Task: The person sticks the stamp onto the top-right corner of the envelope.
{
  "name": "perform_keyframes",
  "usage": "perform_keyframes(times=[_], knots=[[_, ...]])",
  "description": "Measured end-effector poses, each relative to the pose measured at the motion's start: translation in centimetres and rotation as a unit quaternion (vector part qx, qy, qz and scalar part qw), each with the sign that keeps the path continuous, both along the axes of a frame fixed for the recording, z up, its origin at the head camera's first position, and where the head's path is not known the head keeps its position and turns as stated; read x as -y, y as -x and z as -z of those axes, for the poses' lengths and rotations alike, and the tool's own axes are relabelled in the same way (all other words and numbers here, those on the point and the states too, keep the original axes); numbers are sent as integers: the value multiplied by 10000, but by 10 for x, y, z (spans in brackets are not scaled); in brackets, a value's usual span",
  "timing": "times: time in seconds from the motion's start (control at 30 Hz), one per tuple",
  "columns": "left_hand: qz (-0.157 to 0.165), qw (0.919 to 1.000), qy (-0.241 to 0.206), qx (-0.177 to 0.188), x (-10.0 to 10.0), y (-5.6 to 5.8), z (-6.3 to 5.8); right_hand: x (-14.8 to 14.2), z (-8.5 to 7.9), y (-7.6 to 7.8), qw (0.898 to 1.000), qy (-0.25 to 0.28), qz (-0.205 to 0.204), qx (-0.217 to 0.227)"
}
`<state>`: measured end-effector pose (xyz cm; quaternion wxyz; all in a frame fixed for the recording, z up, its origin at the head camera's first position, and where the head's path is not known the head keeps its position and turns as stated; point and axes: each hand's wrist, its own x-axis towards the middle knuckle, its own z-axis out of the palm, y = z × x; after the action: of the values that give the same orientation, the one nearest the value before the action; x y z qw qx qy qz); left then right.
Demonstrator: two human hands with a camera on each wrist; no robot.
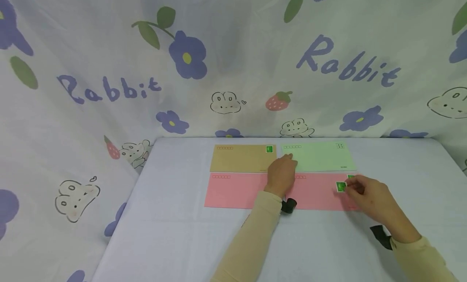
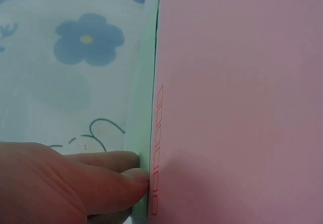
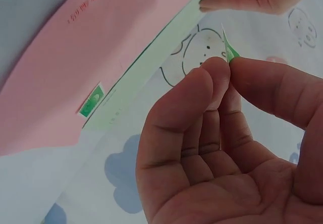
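My right hand (image 1: 373, 197) pinches a small green stamp (image 1: 341, 186) with a white border between thumb and index finger, held above the right pink envelope (image 1: 315, 195). In the right wrist view the held stamp (image 3: 230, 50) is seen nearly edge-on at the fingertips. Another green stamp (image 3: 92, 101) lies on that envelope's corner. My left hand (image 1: 281, 174) rests at the left end of the light green envelope (image 1: 319, 158), its fingertips on the paper. In the left wrist view, the left thumb (image 2: 133, 176) lies right at the pink envelope's edge.
A tan envelope (image 1: 238, 160) with a green stamp (image 1: 269, 149) at its upper right lies at the back left. Below it is a second pink envelope (image 1: 233, 193), partly covered by the left arm. A patterned curtain (image 1: 233, 63) hangs behind the white table (image 1: 164, 233).
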<state>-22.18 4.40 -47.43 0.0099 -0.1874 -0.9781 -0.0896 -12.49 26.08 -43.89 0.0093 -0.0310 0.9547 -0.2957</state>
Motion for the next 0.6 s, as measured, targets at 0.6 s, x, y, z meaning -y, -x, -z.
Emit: perform_keyframes(times=[0.6], knots=[[-105,9993,-289,224,2,-3,-4,-1,-5,17,9998,23,136,-109]])
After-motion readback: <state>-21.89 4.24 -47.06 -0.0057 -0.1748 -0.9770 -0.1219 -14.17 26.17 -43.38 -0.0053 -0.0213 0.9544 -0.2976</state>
